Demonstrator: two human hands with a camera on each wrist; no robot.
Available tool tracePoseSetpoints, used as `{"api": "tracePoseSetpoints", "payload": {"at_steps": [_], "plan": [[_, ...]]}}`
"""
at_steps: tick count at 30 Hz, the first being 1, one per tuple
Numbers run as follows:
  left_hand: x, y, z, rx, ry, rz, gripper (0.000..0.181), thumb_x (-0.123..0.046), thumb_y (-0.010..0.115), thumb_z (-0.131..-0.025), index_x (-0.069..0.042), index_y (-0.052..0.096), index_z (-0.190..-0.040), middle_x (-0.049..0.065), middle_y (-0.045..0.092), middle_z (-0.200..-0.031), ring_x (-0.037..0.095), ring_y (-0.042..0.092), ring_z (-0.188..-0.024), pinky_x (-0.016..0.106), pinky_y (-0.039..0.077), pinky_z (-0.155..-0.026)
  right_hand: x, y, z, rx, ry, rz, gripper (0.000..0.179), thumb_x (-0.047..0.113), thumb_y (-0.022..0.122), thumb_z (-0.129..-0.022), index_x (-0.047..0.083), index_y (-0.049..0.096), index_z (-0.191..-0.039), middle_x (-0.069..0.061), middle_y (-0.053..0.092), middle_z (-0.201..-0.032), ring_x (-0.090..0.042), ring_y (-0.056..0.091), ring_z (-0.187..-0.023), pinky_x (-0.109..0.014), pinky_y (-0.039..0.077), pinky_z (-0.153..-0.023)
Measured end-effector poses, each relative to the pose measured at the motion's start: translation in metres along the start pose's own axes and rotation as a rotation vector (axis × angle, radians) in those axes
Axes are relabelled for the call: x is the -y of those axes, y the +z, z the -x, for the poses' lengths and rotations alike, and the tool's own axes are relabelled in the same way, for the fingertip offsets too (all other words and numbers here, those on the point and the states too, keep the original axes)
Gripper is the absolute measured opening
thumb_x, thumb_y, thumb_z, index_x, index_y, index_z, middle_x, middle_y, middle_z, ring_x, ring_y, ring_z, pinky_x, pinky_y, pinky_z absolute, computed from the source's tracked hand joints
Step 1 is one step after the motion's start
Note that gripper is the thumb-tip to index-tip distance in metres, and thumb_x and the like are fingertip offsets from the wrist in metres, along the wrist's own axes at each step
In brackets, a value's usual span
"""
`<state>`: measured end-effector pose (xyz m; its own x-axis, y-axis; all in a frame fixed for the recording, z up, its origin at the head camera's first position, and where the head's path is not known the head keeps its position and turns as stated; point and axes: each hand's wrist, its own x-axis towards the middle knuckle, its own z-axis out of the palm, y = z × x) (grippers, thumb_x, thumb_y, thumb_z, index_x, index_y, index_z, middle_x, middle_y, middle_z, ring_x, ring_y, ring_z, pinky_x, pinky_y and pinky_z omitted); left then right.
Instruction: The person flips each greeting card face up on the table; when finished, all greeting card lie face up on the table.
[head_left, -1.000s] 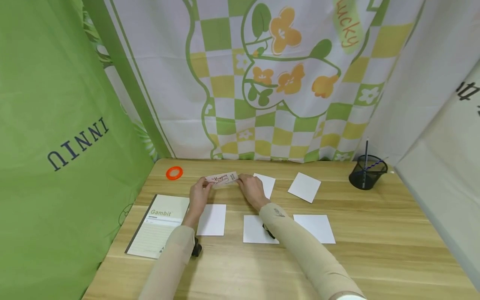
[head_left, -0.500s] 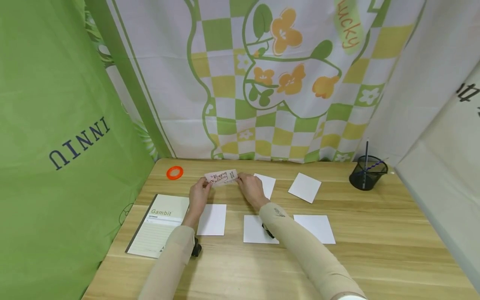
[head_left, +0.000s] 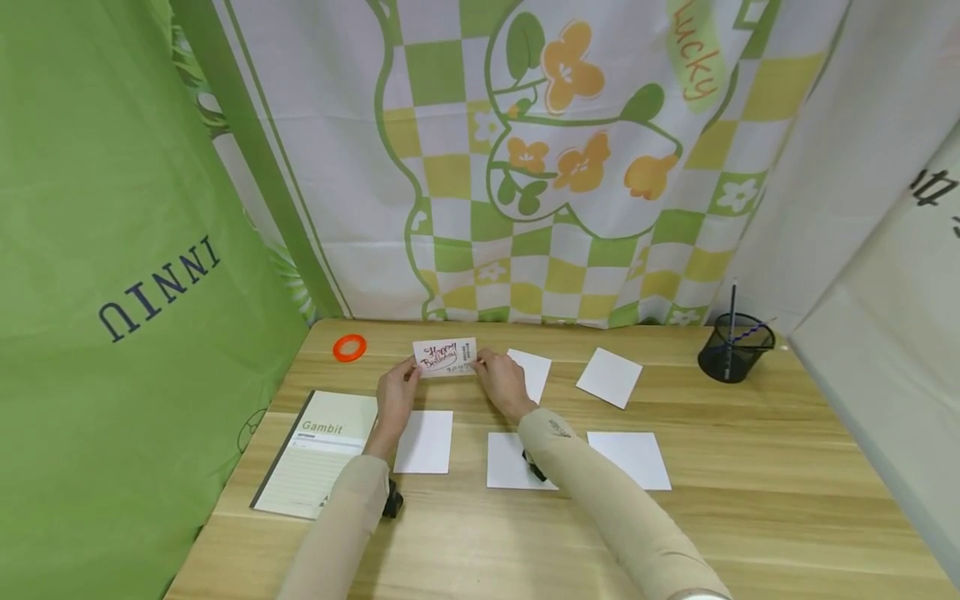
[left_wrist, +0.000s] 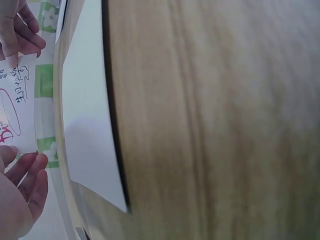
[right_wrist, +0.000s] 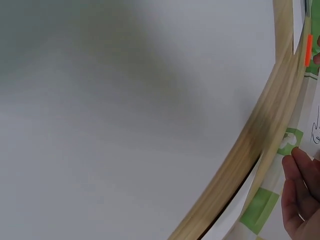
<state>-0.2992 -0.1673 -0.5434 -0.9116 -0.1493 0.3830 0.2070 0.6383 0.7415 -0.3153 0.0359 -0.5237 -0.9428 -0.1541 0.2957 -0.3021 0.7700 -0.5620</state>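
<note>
Both hands hold up a white card (head_left: pixel 444 357) with red "Happy Birthday" lettering and some dark writing. My left hand (head_left: pixel 395 398) pinches its left end between thumb and fingers. At the other end, my right hand (head_left: pixel 504 379) pinches the lower right corner. The left wrist view shows the card (left_wrist: pixel 22 107) raised off the table, the left hand (left_wrist: pixel 22 192) at its lower end. In the right wrist view the right hand (right_wrist: pixel 302 192) shows at the edge, its fingertips on a corner of the card.
Several blank white cards lie about the wooden table: one by the left wrist (head_left: pixel 423 442), one under the right forearm (head_left: pixel 510 460), others rightward (head_left: pixel 610 377). A Gambit notebook (head_left: pixel 315 454) lies left. Farther back are an orange ring (head_left: pixel 349 347) and a black mesh pen holder (head_left: pixel 735 354).
The lettered card has tilted further upright, so its face shows more fully and its writing reads more clearly. Both hands keep their hold and have barely moved.
</note>
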Motion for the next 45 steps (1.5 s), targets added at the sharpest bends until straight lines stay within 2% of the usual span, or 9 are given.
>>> {"api": "tracePoseSetpoints", "payload": {"at_steps": [8, 13, 17, 21, 24, 29, 33, 39, 45], "plan": [[0.0015, 0.0006, 0.0004, -0.016, 0.009, -0.014, 0.029, -0.008, 0.067, -0.089, -0.002, 0.068, -0.118, 0.016, 0.071, -0.086, 0.027, 0.064, -0.074, 0.035, 0.050, -0.059, 0.0003, 0.0009, 0.0015, 0.027, 0.045, -0.039, 0.029, 0.026, 0.059, -0.097, 0.006, 0.064, -0.118, -0.012, 0.072, -0.099, -0.027, 0.068, -0.085, -0.044, 0.054, -0.069], [0.0012, 0.0007, 0.0007, -0.019, 0.017, -0.013, 0.031, -0.007, 0.066, -0.090, -0.001, 0.066, -0.120, 0.016, 0.069, -0.084, 0.027, 0.062, -0.073, 0.034, 0.048, -0.058, 0.0022, 0.0006, 0.0018, 0.035, 0.061, -0.068, 0.032, 0.020, 0.060, -0.096, 0.008, 0.059, -0.126, -0.011, 0.071, -0.091, -0.022, 0.066, -0.072, -0.038, 0.053, -0.060], [0.0006, 0.0009, 0.0018, -0.021, 0.022, -0.017, 0.031, -0.005, 0.066, -0.089, 0.001, 0.066, -0.119, 0.017, 0.068, -0.084, 0.028, 0.062, -0.074, 0.036, 0.050, -0.061, 0.0041, -0.0006, 0.0015, 0.054, 0.088, -0.096, 0.037, 0.013, 0.062, -0.093, 0.009, 0.057, -0.130, -0.006, 0.068, -0.083, -0.015, 0.057, -0.060, -0.031, 0.047, -0.052], [0.0008, 0.0018, 0.0032, -0.037, 0.031, -0.013, 0.028, -0.004, 0.067, -0.088, 0.002, 0.067, -0.116, 0.017, 0.067, -0.083, 0.030, 0.062, -0.076, 0.042, 0.052, -0.066, 0.0049, -0.0010, 0.0019, 0.072, 0.120, -0.133, 0.039, 0.012, 0.064, -0.092, 0.011, 0.057, -0.130, -0.003, 0.066, -0.080, -0.013, 0.055, -0.059, -0.029, 0.045, -0.051], [0.0008, 0.0024, 0.0030, -0.041, 0.020, 0.007, 0.028, -0.003, 0.068, -0.088, 0.003, 0.068, -0.115, 0.017, 0.067, -0.083, 0.030, 0.062, -0.076, 0.041, 0.053, -0.066, 0.0040, 0.0002, 0.0019, 0.064, 0.140, -0.154, 0.037, 0.012, 0.065, -0.091, 0.011, 0.060, -0.128, -0.002, 0.066, -0.081, -0.014, 0.056, -0.062, -0.030, 0.045, -0.053], [0.0008, 0.0016, 0.0017, -0.033, -0.035, 0.052, 0.028, -0.002, 0.067, -0.088, 0.004, 0.067, -0.115, 0.017, 0.067, -0.084, 0.026, 0.061, -0.074, 0.028, 0.049, -0.058, 0.0051, 0.0006, 0.0013, 0.059, 0.173, -0.205, 0.030, 0.011, 0.068, -0.089, 0.008, 0.065, -0.119, -0.003, 0.066, -0.081, -0.015, 0.057, -0.065, -0.030, 0.046, -0.055], [-0.0005, 0.0003, -0.0006, -0.025, -0.123, 0.120, 0.027, -0.003, 0.066, -0.089, 0.003, 0.067, -0.116, 0.017, 0.067, -0.085, 0.025, 0.060, -0.074, 0.019, 0.045, -0.055, 0.0078, -0.0003, 0.0003, 0.069, 0.213, -0.240, 0.027, 0.011, 0.068, -0.088, 0.006, 0.067, -0.115, -0.003, 0.066, -0.081, -0.015, 0.057, -0.065, -0.029, 0.046, -0.055], [-0.0031, -0.0015, -0.0042, -0.013, -0.235, 0.300, 0.028, 0.002, 0.064, -0.088, 0.006, 0.066, -0.116, 0.023, 0.066, -0.086, 0.041, 0.065, -0.077, 0.023, 0.051, -0.056, 0.0093, -0.0007, 0.0002, 0.073, 0.254, -0.286, 0.029, 0.009, 0.067, -0.088, 0.005, 0.067, -0.116, -0.006, 0.068, -0.085, -0.016, 0.060, -0.068, -0.030, 0.048, -0.058], [-0.0051, -0.0042, -0.0045, 0.022, -0.276, 0.357, 0.029, 0.002, 0.063, -0.088, 0.006, 0.065, -0.117, 0.022, 0.065, -0.088, 0.045, 0.064, -0.080, 0.021, 0.047, -0.050, 0.0082, 0.0006, 0.0016, 0.071, 0.264, -0.326, 0.033, 0.007, 0.066, -0.086, 0.002, 0.065, -0.119, -0.008, 0.070, -0.087, -0.017, 0.063, -0.069, -0.030, 0.050, -0.061]]}}
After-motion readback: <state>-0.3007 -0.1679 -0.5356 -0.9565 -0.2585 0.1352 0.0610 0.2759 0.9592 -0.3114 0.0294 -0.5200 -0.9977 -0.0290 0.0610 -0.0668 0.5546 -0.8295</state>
